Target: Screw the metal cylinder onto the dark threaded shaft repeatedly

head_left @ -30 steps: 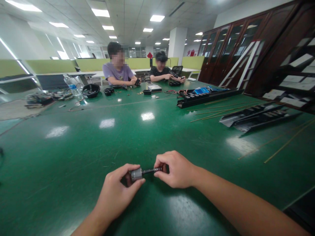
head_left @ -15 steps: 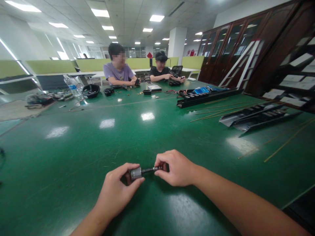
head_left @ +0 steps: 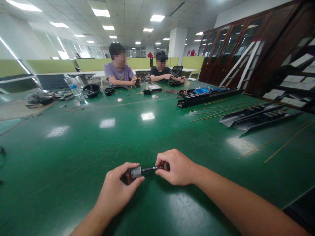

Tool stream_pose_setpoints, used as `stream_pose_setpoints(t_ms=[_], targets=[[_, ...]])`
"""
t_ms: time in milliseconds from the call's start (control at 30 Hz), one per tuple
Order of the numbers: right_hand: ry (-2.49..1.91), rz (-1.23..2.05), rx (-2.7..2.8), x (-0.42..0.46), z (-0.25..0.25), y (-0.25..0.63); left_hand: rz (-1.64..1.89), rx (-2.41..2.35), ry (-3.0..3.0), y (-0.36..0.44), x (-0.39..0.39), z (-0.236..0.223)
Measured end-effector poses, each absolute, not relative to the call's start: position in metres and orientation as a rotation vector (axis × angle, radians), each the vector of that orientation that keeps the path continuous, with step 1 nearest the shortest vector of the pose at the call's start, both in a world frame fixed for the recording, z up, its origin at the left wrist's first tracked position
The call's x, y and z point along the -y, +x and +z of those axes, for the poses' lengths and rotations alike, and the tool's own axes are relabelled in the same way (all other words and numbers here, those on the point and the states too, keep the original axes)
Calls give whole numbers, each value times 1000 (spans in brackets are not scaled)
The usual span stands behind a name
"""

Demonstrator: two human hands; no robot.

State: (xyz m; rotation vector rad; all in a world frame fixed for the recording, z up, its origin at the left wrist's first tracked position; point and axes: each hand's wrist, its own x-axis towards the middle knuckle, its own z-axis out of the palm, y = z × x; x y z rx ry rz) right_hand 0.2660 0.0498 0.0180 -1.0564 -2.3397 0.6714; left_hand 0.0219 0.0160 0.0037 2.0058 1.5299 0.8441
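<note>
I hold a small grey metal cylinder [head_left: 136, 171] with a thin dark shaft [head_left: 150, 169] sticking out to the right, just above the green table [head_left: 103, 141]. My left hand [head_left: 118, 190] is closed round the cylinder, thumb and forefinger pinching it. My right hand [head_left: 176, 167] is closed on the far end of the shaft with its fingertips. The two hands are close together at the near middle of the table.
Two people sit at the far end of the table with small parts and black trays before them. Long black metal rails [head_left: 206, 96] and thin rods [head_left: 221, 113] lie at the right. A water bottle [head_left: 72, 87] and clutter stand at the far left.
Both hands have kept their hold on the cylinder and shaft. They have shifted only very slightly; the fingers of my right hand have moved a little on the shaft.
</note>
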Motion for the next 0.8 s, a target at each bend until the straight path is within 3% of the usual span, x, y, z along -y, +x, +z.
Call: stream_pose_setpoints(t_ms=[800], targets=[[-1060,675,2342,-47,20,266,907,-1565,1845,11,-29,6]])
